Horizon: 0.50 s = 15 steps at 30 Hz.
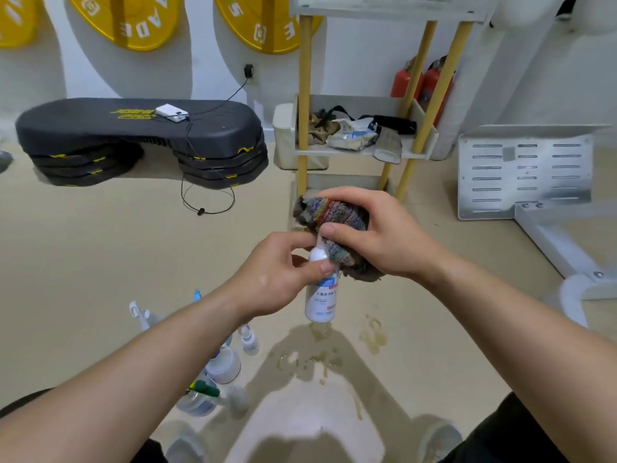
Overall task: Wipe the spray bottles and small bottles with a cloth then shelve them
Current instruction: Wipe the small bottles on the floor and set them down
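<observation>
— Two bare forearms (pixel 140 375) enter from the near edge. What lies beneath the left one?
— Spray bottles and small bottles (pixel 223 362), clustered on the beige floor (pixel 100 262) near left, beside a wet patch (pixel 317 359).
— And mid-frame?
— Left hand (pixel 280 272) pinches a white bottle (pixel 321 302) at its shoulder, held upright off the floor. Right hand (pixel 377 235) grips a striped cloth (pixel 334 215) wrapped over the bottle's top.
— Behind?
— A wooden-legged shelf unit (pixel 303 95) just beyond the hands, red fire extinguishers (pixel 430 85) behind it; a black step platform (pixel 133 125) far left, yellow weight plates (pixel 133 21) on the wall.
</observation>
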Motion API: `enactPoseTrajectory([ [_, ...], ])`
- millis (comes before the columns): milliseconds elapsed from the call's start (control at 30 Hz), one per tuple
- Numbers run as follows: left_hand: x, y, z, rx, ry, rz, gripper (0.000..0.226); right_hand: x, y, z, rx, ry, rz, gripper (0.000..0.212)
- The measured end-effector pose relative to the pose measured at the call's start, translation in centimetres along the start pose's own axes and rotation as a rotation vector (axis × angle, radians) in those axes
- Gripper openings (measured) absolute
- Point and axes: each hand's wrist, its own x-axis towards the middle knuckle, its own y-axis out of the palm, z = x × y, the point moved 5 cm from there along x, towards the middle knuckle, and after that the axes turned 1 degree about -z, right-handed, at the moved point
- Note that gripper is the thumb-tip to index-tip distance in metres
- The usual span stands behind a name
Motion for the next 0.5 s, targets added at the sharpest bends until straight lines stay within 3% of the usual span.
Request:
enactPoseTrajectory([
  [133,1.2,-0.6,0.3,0.008,-0.02,-0.13,0.011,1.1,0.7,-0.4,0.044,0.036,-0.226,0.025],
  [267,2.4,-1.2,0.8,0.057,-0.063,-0.174,0.008,2.1,1.1,0.3,-0.147,-0.084,-0.328,0.019],
  [400,3.0,-1.2,1.0,0.101,-0.112,-0.159,0.008,2.4,2.0,0.6,-0.381,-0.281,-0.298,0.025],
  [500,3.1,-1.5,1.0,0.118,-0.115,-0.183,0.008,2.9,2.4,-0.1,-0.283,-0.25,-0.253,0.019],
])
